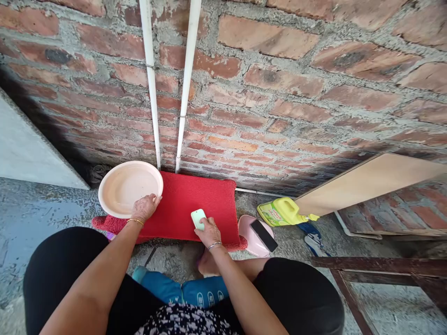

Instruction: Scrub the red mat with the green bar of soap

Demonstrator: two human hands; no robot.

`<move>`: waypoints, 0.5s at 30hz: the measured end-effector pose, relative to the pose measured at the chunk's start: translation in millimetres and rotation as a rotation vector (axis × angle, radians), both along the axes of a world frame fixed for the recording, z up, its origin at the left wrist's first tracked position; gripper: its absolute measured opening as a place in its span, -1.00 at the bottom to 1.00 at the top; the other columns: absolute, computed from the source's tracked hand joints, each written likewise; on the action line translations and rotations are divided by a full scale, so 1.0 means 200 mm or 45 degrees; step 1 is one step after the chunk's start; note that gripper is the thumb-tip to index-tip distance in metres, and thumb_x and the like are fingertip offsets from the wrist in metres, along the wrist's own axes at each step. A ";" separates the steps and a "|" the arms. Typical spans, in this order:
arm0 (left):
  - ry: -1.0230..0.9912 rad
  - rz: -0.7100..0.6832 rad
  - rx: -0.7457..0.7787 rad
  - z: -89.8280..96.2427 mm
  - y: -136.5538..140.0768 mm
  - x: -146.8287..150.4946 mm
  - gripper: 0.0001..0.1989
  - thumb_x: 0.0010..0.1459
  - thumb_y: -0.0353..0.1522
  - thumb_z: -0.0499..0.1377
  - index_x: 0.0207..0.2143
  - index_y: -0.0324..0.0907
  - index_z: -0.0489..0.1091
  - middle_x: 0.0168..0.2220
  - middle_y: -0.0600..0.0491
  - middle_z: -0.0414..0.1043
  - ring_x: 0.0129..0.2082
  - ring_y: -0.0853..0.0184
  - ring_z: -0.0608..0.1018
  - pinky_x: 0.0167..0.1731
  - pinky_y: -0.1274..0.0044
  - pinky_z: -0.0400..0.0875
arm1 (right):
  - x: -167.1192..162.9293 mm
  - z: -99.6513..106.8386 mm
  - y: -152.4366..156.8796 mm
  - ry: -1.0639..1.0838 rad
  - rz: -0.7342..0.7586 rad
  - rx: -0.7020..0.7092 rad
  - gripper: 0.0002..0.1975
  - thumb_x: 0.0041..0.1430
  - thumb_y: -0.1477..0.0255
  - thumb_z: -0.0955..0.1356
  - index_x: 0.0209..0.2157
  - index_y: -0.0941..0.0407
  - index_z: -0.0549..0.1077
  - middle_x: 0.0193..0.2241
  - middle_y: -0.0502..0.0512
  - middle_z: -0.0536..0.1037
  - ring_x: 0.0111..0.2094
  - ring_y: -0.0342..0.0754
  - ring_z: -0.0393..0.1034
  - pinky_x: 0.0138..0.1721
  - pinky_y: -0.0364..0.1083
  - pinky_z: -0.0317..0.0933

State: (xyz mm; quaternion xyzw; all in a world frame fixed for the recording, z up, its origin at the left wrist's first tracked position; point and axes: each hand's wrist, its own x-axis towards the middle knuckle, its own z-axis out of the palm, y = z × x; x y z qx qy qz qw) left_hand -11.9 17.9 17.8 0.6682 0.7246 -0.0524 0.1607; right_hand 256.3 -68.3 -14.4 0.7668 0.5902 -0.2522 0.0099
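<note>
While your left hand (pixel 145 208) curls closed over the near rim of a cream basin (pixel 120 184), your right hand (pixel 209 231) is wrapped around a pale green bar (pixel 197 217), red cloth (pixel 199 193) lying beneath that grip

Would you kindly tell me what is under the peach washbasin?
Red plush cloth shows along the right and lower edges of the washbasin, whose rim the left hand holds. Wet floor shows beyond its left edge. What lies directly beneath its base is covered.
</note>
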 end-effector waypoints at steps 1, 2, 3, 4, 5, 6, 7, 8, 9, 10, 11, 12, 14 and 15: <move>-0.003 -0.001 -0.002 0.00 0.00 0.00 -0.51 0.31 -0.07 -0.12 0.05 -0.13 0.39 -0.09 -0.14 0.55 -0.12 0.17 0.59 -0.16 0.43 0.42 | 0.06 0.01 -0.01 -0.026 -0.062 -0.010 -0.69 0.00 0.28 0.42 -0.16 -0.01 0.46 -0.12 0.03 0.36 -0.19 -0.07 0.39 -0.19 -0.14 0.21; -0.007 -0.002 -0.003 0.00 0.00 0.00 -0.51 0.31 -0.07 -0.12 0.04 -0.13 0.40 -0.10 -0.14 0.55 -0.12 0.17 0.59 -0.16 0.42 0.42 | 0.14 0.02 -0.02 -0.054 -0.145 -0.028 -0.69 0.02 0.27 0.41 -0.15 -0.01 0.45 -0.13 0.03 0.36 -0.20 -0.07 0.39 -0.19 -0.14 0.21; -0.014 -0.002 -0.001 0.00 0.00 0.00 -0.51 0.31 -0.06 -0.11 0.03 -0.13 0.40 -0.10 -0.13 0.55 -0.12 0.17 0.59 -0.16 0.42 0.42 | 0.23 0.03 -0.04 -0.082 -0.238 -0.057 -0.69 0.03 0.26 0.40 -0.15 0.00 0.45 -0.15 0.04 0.37 -0.21 -0.07 0.40 -0.20 -0.13 0.22; -0.023 -0.001 0.006 0.00 0.00 0.00 -0.51 0.31 -0.06 -0.11 0.02 -0.13 0.41 -0.11 -0.13 0.56 -0.12 0.16 0.59 -0.15 0.42 0.42 | 0.33 0.04 -0.05 -0.114 -0.332 -0.093 -0.70 0.05 0.25 0.39 -0.16 0.01 0.44 -0.17 0.05 0.39 -0.22 -0.06 0.41 -0.21 -0.12 0.23; -0.031 0.001 0.017 -0.01 0.00 0.00 -0.52 0.31 -0.06 -0.10 0.01 -0.12 0.42 -0.11 -0.12 0.56 -0.12 0.16 0.59 -0.15 0.41 0.42 | 0.41 0.06 -0.06 -0.149 -0.417 -0.125 -0.71 0.06 0.23 0.38 -0.17 0.02 0.44 -0.19 0.07 0.40 -0.22 -0.04 0.42 -0.22 -0.11 0.24; -0.038 0.004 0.030 -0.01 0.00 0.00 -0.52 0.30 -0.06 -0.10 0.00 -0.12 0.42 -0.11 -0.12 0.56 -0.12 0.16 0.59 -0.15 0.40 0.42 | 0.49 0.08 -0.07 -0.184 -0.488 -0.148 -0.71 0.07 0.22 0.37 -0.18 0.04 0.44 -0.21 0.09 0.41 -0.23 -0.02 0.42 -0.22 -0.10 0.25; -0.044 0.007 0.044 -0.02 0.00 0.00 -0.53 0.30 -0.06 -0.09 -0.01 -0.13 0.42 -0.11 -0.12 0.56 -0.12 0.16 0.59 -0.15 0.40 0.42 | 0.54 0.09 -0.07 -0.217 -0.540 -0.158 -0.70 0.08 0.21 0.36 -0.17 0.05 0.44 -0.22 0.12 0.42 -0.23 0.00 0.42 -0.23 -0.08 0.25; -0.049 0.010 0.058 -0.03 0.00 0.00 -0.53 0.30 -0.07 -0.09 -0.01 -0.13 0.42 -0.11 -0.12 0.55 -0.13 0.15 0.59 -0.15 0.39 0.43 | 0.56 0.10 -0.07 -0.244 -0.566 -0.159 -0.70 0.09 0.20 0.36 -0.17 0.05 0.43 -0.23 0.13 0.42 -0.22 0.02 0.42 -0.22 -0.07 0.26; -0.051 0.012 0.070 -0.03 -0.01 0.00 -0.53 0.30 -0.07 -0.09 -0.01 -0.13 0.42 -0.11 -0.12 0.55 -0.13 0.15 0.59 -0.15 0.39 0.43 | 0.54 0.11 -0.07 -0.260 -0.564 -0.149 -0.69 0.10 0.19 0.35 -0.16 0.05 0.43 -0.23 0.14 0.42 -0.21 0.03 0.42 -0.21 -0.06 0.26; -0.052 0.014 0.080 -0.04 -0.01 -0.01 -0.53 0.30 -0.07 -0.09 -0.02 -0.14 0.42 -0.12 -0.12 0.55 -0.13 0.14 0.59 -0.16 0.39 0.43 | 0.50 0.11 -0.07 -0.258 -0.533 -0.134 -0.68 0.10 0.20 0.36 -0.15 0.05 0.43 -0.21 0.14 0.41 -0.19 0.03 0.41 -0.19 -0.06 0.25; -0.052 0.014 0.086 -0.04 -0.01 -0.01 -0.53 0.30 -0.06 -0.09 -0.02 -0.14 0.42 -0.12 -0.12 0.56 -0.14 0.14 0.60 -0.17 0.39 0.43 | 0.42 0.11 -0.07 -0.235 -0.476 -0.120 -0.68 0.09 0.20 0.37 -0.14 0.03 0.43 -0.19 0.12 0.40 -0.18 0.01 0.40 -0.18 -0.07 0.25; -0.050 0.015 0.089 -0.04 -0.01 -0.01 -0.52 0.30 -0.06 -0.09 -0.02 -0.14 0.42 -0.12 -0.12 0.56 -0.14 0.13 0.60 -0.18 0.39 0.43 | 0.33 0.10 -0.08 -0.199 -0.401 -0.106 -0.68 0.07 0.22 0.38 -0.14 0.01 0.43 -0.16 0.10 0.39 -0.19 -0.01 0.40 -0.18 -0.09 0.24; -0.044 0.013 0.080 -0.03 -0.01 -0.01 -0.52 0.30 -0.06 -0.10 -0.02 -0.14 0.42 -0.12 -0.13 0.55 -0.14 0.14 0.60 -0.18 0.39 0.43 | 0.11 0.09 -0.09 -0.104 -0.204 -0.080 -0.69 0.04 0.25 0.40 -0.15 -0.02 0.44 -0.13 0.05 0.36 -0.21 -0.06 0.38 -0.18 -0.12 0.21; -0.040 0.010 0.070 -0.03 -0.01 -0.01 -0.52 0.30 -0.06 -0.10 -0.01 -0.14 0.42 -0.12 -0.13 0.55 -0.14 0.14 0.60 -0.18 0.39 0.43 | 0.00 0.07 -0.10 -0.057 -0.096 -0.074 -0.70 0.02 0.26 0.41 -0.16 -0.02 0.45 -0.12 0.03 0.36 -0.21 -0.07 0.38 -0.19 -0.13 0.19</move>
